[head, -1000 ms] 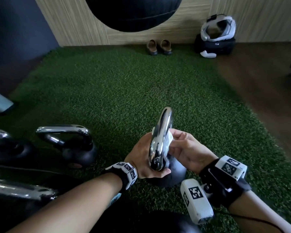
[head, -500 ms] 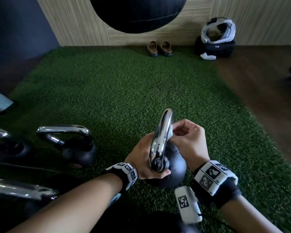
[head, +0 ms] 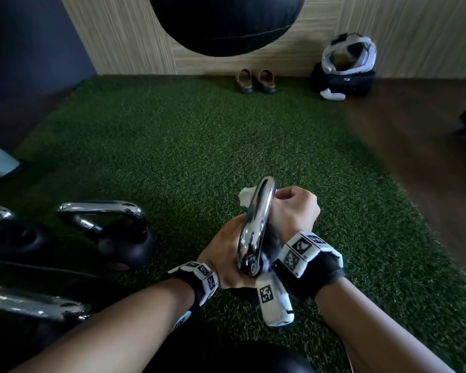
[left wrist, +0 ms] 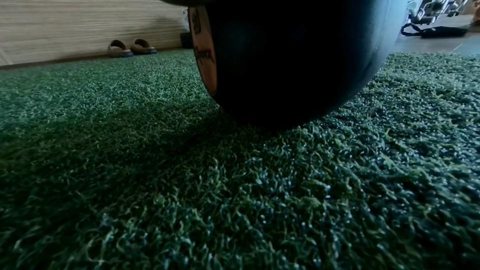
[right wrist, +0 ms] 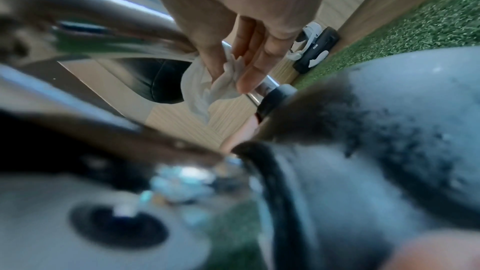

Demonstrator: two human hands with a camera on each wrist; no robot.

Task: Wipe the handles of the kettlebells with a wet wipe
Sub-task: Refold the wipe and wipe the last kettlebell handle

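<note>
A black kettlebell [head: 271,242] with a chrome handle [head: 257,219] stands tilted on the green turf [head: 172,146], low in the middle of the head view. My left hand [head: 223,254] grips it from the left at the foot of the handle. My right hand [head: 295,208] grips a white wet wipe [head: 246,197] wrapped round the top of the handle, with a corner sticking out to the left. In the right wrist view my fingers [right wrist: 249,63] press the wet wipe [right wrist: 207,87] against the handle [right wrist: 103,34]. The left wrist view shows the kettlebell [left wrist: 285,59] resting on the turf [left wrist: 155,171].
Three more kettlebells stand at the left: one [head: 111,232] nearest, one [head: 6,232] at the edge, one [head: 30,305] in front. A black bag [head: 226,22] hangs overhead. Slippers [head: 256,80] and a headset on a black case [head: 346,68] lie by the wall. Wooden floor [head: 414,157] borders the turf on the right.
My right hand has slid with the wipe from the middle of the handle up to its top, its wrist turning over. The left hand and kettlebell have stayed put.
</note>
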